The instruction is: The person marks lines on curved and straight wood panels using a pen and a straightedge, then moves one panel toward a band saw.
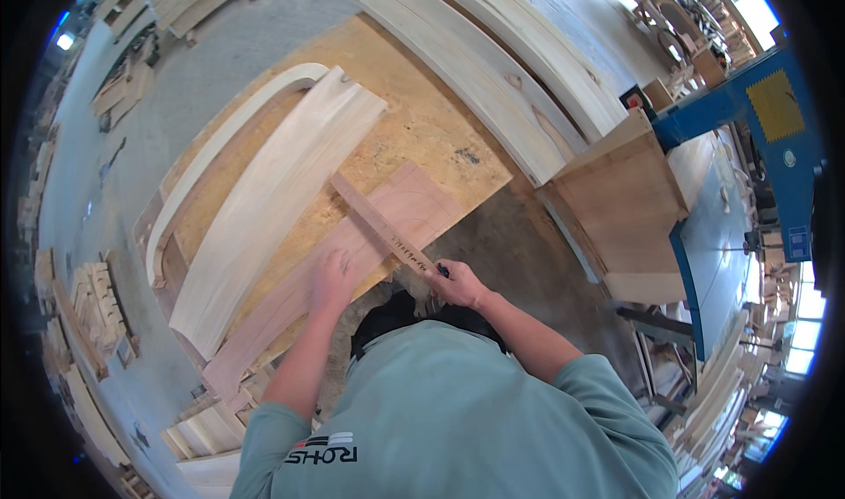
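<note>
— Your left hand (pixel 331 275) lies flat, fingers together, pressing on the reddish curved board (pixel 339 266). And the right?

— Your right hand (pixel 456 281) is closed around a dark marker (pixel 440 271), its tip at the narrow wooden strip (pixel 380 224).

— How does the board look?

— Pinkish-brown, long, gently bowed, lying on the chipboard bench (pixel 422 121) beside a paler curved plank (pixel 273 200), the strip laid across it.

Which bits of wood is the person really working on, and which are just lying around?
In use:
- reddish board, pressed flat by the left hand
- narrow wooden strip laid across it
- dark pen in the right hand, at the strip's near end

Just lying about:
- pale curved board beside it
- long curved planks farther back
- wooden box
- wood stacks on the floor
</note>
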`<state>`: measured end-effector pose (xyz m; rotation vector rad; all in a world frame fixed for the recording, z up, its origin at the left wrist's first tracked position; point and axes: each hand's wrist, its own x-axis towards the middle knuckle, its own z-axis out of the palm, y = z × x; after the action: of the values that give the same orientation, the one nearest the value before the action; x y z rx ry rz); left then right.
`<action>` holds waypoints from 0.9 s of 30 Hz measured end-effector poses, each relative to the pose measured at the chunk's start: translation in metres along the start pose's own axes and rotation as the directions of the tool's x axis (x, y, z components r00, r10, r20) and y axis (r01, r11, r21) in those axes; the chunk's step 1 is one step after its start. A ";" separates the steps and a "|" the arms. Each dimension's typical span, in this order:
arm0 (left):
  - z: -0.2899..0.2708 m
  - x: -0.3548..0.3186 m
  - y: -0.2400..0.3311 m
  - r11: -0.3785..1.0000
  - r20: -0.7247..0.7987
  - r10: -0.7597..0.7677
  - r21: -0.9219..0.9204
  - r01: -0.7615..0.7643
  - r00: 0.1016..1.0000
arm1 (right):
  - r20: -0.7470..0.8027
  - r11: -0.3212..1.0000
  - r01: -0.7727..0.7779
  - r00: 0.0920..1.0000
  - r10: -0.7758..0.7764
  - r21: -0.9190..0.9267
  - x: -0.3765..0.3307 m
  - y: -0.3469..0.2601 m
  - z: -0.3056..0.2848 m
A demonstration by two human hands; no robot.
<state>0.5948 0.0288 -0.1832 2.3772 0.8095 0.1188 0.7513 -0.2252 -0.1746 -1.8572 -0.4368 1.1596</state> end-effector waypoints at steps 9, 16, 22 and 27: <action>0.058 0.061 0.089 0.961 0.217 0.118 0.223 -0.167 0.969 | -0.026 0.981 -0.176 0.983 0.179 0.080 0.008 0.071 -0.023; 0.075 0.062 0.086 0.971 0.156 0.044 0.227 -0.079 0.987 | 0.059 0.993 -0.016 0.998 0.024 -0.121 0.042 0.049 -0.040; 0.083 0.063 0.091 0.965 0.093 0.015 0.261 -0.039 0.996 | 0.035 0.994 0.026 0.999 -0.023 -0.107 0.062 0.025 -0.042; 0.082 0.063 0.094 0.967 0.105 0.006 0.251 -0.032 0.994 | 0.050 0.995 0.064 0.997 -0.060 -0.080 0.069 0.033 -0.038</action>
<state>0.7169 -0.0362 -0.2013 2.6055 0.7926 -0.1057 0.8136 -0.2160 -0.2321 -1.8756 -0.5720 1.1610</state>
